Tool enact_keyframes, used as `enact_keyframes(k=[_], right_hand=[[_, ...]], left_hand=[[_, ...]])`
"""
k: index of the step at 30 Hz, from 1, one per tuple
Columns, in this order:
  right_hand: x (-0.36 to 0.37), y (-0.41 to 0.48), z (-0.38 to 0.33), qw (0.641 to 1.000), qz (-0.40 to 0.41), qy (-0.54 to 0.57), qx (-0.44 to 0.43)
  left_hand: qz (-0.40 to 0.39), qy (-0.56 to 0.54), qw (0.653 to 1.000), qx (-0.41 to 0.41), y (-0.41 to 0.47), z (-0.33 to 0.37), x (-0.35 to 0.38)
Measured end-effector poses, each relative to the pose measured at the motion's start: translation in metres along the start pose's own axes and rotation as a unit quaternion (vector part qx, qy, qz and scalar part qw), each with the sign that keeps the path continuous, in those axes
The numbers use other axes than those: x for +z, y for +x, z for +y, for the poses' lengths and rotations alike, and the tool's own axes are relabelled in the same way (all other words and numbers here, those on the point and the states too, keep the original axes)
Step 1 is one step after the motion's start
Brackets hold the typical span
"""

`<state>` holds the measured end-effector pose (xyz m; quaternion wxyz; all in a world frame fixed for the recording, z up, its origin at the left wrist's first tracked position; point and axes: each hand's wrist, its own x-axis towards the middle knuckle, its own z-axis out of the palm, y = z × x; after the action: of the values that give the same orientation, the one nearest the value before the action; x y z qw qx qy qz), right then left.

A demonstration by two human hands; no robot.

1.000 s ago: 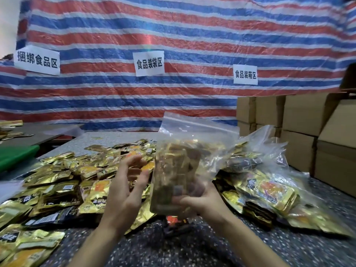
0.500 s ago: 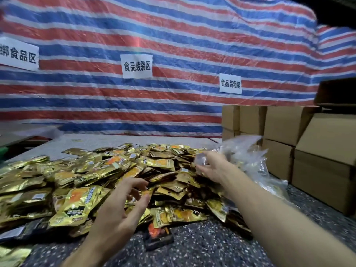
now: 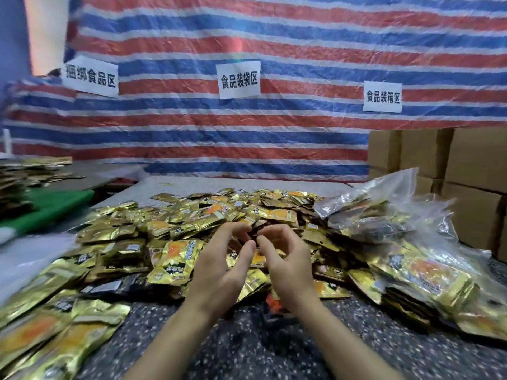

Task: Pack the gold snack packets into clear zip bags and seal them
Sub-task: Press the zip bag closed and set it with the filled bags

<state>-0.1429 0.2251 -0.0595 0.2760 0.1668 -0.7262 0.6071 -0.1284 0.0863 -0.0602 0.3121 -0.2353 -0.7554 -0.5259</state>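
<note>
A big heap of gold snack packets (image 3: 219,212) covers the speckled table (image 3: 247,344). My left hand (image 3: 219,267) and my right hand (image 3: 285,259) hover side by side over the near middle of the heap. Their fingers are curved and the fingertips almost meet above the packets. Neither hand plainly grips a packet. Filled clear zip bags (image 3: 411,272) lie stacked to the right of my hands, with one more bag (image 3: 370,212) on top further back.
Cardboard boxes (image 3: 466,171) are stacked at the right behind the bags. A green board (image 3: 49,207) and another table with packets (image 3: 33,171) stand at the left. A striped tarp with paper signs (image 3: 238,79) closes off the back.
One second ago my right hand held up a filled clear bag; it then reached right to the stacked bags. Now it is back, empty, beside my left hand over the heap.
</note>
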Motion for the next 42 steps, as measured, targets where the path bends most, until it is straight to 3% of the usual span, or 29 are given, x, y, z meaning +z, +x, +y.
enact_keyframes(k=[7,12,14,17,22,25,28,31,33,37,42], right_hand=[[0.0,-0.018,0.015,0.997,-0.057,-0.032,-0.046],[-0.001,-0.019,0.014,0.994,-0.088,-0.016,-0.063],[-0.001,-0.02,0.015,0.993,-0.102,-0.018,-0.059],[0.001,-0.022,0.014,0.991,-0.113,-0.03,-0.061],[0.005,-0.026,0.012,0.989,-0.14,-0.018,-0.045],[0.005,-0.027,0.011,0.989,-0.143,-0.013,-0.037],[0.004,-0.027,0.009,0.989,-0.142,-0.012,-0.034],[0.004,-0.028,0.008,0.99,-0.142,-0.01,-0.024],[0.004,-0.028,0.008,0.989,-0.145,-0.008,-0.02],[0.003,-0.028,0.009,0.988,-0.15,-0.006,-0.026],[0.003,-0.026,0.011,0.987,-0.156,0.0,-0.031]], left_hand=[[0.056,0.058,0.996,0.033,0.003,0.008,-0.009],[-0.051,0.196,0.976,0.075,-0.002,0.039,-0.014],[-0.076,0.206,0.974,0.053,-0.005,0.046,-0.03],[-0.096,0.238,0.965,-0.054,-0.008,0.04,-0.073],[-0.101,0.359,0.899,-0.23,-0.02,0.005,-0.155],[-0.055,0.428,0.855,-0.287,-0.029,-0.016,-0.193],[-0.012,0.525,0.775,-0.351,-0.034,-0.036,-0.23],[-0.038,0.579,0.68,-0.449,-0.041,-0.045,-0.253],[-0.039,0.616,0.646,-0.449,-0.048,-0.048,-0.258],[0.034,0.634,0.658,-0.405,-0.049,-0.043,-0.262],[0.069,0.527,0.728,-0.433,-0.037,-0.029,-0.266]])
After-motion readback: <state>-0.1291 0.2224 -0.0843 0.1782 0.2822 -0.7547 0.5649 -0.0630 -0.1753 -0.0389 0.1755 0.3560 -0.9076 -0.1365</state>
